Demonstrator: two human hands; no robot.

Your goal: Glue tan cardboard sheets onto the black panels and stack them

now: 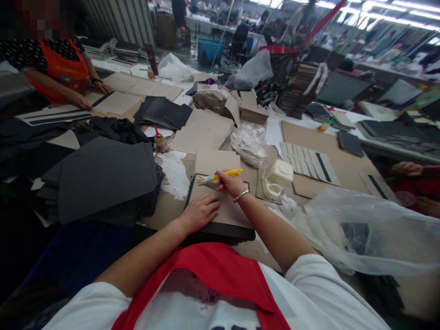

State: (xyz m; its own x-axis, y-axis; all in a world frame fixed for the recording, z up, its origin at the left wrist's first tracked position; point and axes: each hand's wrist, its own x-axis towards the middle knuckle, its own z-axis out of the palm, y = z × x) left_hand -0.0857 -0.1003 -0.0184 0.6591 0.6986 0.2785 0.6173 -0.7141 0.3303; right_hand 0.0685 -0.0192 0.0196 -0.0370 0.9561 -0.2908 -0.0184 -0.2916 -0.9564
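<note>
My right hand (228, 182) grips a paintbrush with a yellow handle (233, 172); its pale bristles (202, 180) point left over a beige board (237, 208). Flat on that same board lies my left hand (202, 211), fingers stretched out and holding nothing. Under the board is a stack of black sheets (227, 230), whose dark edges show around it. Just beyond, another beige board (217, 160) lies on the table. To the right of my right hand sits a cut-open whitish plastic container (279, 173), with a pale smeared rim facing me.
Dark grey sheets (106, 178) are piled at left. A red-tipped glue bottle (160, 141) stands beyond them. Clear plastic (250, 143) lies past the container, and a large plastic bag (371, 229) covers the right side. Co-workers' hands (82, 100) appear at far left and right.
</note>
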